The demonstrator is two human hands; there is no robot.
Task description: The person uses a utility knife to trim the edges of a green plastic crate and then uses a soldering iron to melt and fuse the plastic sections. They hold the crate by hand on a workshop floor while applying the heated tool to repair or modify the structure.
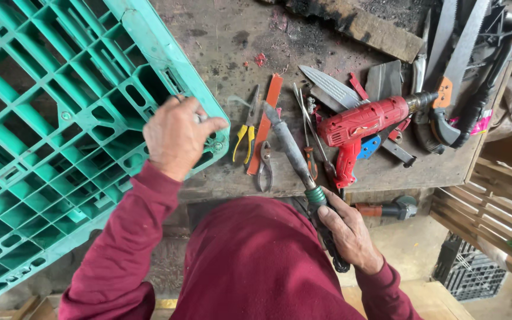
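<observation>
Left hand [176,137] clamped on corner of green plastic pallet [60,136] lying over worktop [232,35]; right hand [348,231] closed around black handle of long tool [294,155], near red drill [360,127] and pliers [245,137]

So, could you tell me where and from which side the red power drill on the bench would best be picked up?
Probably by its pistol handle, which hangs down toward the bench's near edge. The red power drill lies on its side, chuck pointing right, with tools crowding its body above and left. Coming from the near edge, beside the right hand, looks clearest, wrapping the handle below the motor housing.
</observation>
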